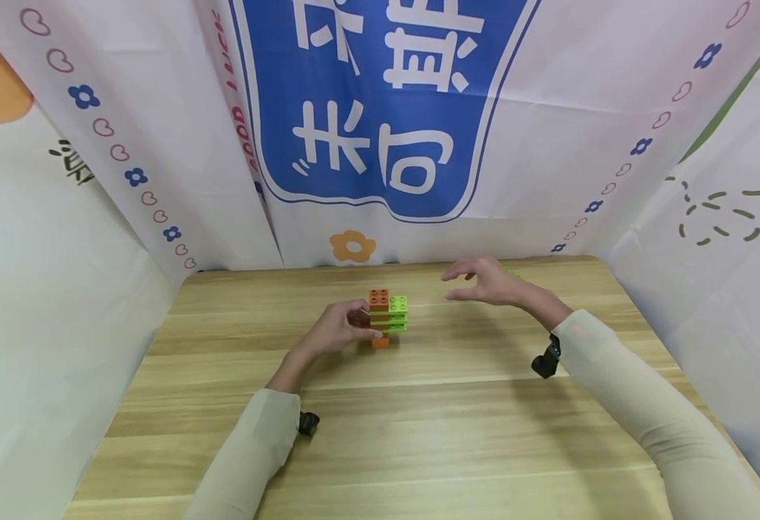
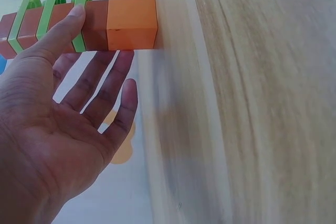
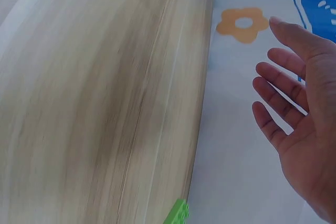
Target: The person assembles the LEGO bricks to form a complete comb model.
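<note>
A tower of toy building bricks [image 1: 378, 319] stands on the table, with an orange brick [image 2: 132, 23] at its bottom and reddish-brown bricks above. Thin lime-green plates [image 1: 398, 303] are layered between the brown ones and stick out to the right. My left hand [image 1: 337, 328] holds the tower from the left, thumb on its near side and fingers behind it. To the right of the tower, my right hand [image 1: 484, 282] hovers over the table with thumb and fingers spread and nothing between them. Part of a green toy piece [image 1: 512, 272] shows behind the right hand.
The wooden table [image 1: 354, 448] ends at a white printed cloth [image 1: 523, 217] at the back. More cloth hangs along the left and right sides. A small black camera sits on each wrist, such as the right one [image 1: 545, 361].
</note>
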Tool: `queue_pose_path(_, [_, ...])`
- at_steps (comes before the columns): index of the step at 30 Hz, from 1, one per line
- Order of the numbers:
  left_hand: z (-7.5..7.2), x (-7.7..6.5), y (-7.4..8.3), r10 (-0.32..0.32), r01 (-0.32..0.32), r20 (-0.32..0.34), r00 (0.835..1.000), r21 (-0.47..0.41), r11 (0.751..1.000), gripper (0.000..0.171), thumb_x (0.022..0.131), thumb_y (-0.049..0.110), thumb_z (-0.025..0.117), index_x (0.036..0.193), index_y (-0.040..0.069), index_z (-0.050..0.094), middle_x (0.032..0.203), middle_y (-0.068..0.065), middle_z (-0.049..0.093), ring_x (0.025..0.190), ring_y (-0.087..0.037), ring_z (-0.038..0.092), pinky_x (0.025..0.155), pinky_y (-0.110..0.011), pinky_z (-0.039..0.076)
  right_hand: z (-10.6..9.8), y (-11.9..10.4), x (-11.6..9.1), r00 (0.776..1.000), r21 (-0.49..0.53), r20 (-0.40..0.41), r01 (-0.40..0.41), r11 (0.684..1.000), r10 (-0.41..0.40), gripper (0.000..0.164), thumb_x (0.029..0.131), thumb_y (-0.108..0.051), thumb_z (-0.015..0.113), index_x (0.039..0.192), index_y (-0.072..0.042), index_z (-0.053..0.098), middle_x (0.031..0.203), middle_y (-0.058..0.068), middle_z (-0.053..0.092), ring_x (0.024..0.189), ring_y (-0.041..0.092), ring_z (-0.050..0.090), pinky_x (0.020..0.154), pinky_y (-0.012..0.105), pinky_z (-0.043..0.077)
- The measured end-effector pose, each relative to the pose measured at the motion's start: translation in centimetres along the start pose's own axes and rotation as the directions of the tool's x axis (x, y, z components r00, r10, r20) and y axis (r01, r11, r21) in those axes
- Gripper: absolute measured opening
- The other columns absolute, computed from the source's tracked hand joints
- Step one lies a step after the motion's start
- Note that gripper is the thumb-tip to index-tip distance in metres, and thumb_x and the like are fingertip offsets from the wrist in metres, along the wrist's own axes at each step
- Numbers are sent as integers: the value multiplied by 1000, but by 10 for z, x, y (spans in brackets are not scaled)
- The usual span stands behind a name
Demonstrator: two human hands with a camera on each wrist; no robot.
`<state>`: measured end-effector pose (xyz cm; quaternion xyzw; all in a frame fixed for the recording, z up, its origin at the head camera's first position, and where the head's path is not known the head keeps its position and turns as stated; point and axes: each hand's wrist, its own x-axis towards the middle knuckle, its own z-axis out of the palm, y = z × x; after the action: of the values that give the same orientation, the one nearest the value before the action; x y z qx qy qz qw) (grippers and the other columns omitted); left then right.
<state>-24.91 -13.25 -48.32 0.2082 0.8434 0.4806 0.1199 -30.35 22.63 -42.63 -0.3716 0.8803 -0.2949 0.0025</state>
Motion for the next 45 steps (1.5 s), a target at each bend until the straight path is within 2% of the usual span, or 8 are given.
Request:
queue_pose_path(6, [0,0,-1,5,-5,-2,1000,-4,1000,27,90,18,87,111,11,72,107,-5,77,96,-19,71,90,-39,60,-6,17,-9,998,0,12,-62,998,62,33,89,-17,87,118,-4,79,123,12,76,116,34,70,94,51,59])
queue_pose_path(12, [0,-1,-1,10,-10,-9,1000,-2,1000,26,90,18,87,110,11,72,106,-4,77,95,-19,72,89,-40,60,-9,34,-17,996,5,10,-88,996,88,36,88,-15,87,121,-4,77,125,14,75,118,34,69,96,54,57])
queue_pose_path(19, [-1,-2,0,6,-6,-11,1000,7,1000,27,90,19,88,110,11,72,106,-3,77,95,-18,71,89,-39,60,-16,48,-28,986,53,29,-164,985,162,44,89,-17,87,129,-4,74,131,16,73,124,41,65,103,60,52])
queue_pose_path(25, [-1,-2,0,13,-13,-6,1000,10,1000,28,90,21,88,110,11,71,107,-4,77,95,-18,72,88,-36,60,-19,63,-38,978,42,31,-205,978,204,49,90,-18,86,133,0,70,136,21,69,128,44,62,107,65,48])
queue_pose_path(31, [0,-1,0,12,-12,-12,1000,20,1000,28,89,22,89,109,12,71,107,-4,77,96,-18,72,89,-37,60,-20,78,-45,966,20,23,-258,966,257,52,91,-17,86,135,2,68,140,26,65,130,47,59,108,66,47])
queue_pose_path(37, [0,-2,2,6,-6,-14,1000,26,1000,28,89,21,88,110,11,71,109,-4,77,98,-19,72,92,-39,60,-23,86,-51,947,10,10,-321,947,321,55,91,-17,86,139,0,66,145,28,60,135,49,55,111,68,43])
queue_pose_path(45, [0,-4,4,8,-7,-17,1000,26,1000,28,90,20,88,109,10,71,108,-4,77,97,-19,71,91,-39,60,-23,93,-55,931,19,-1,-366,930,366,55,93,-20,84,140,0,65,145,28,60,133,50,55,110,68,44])
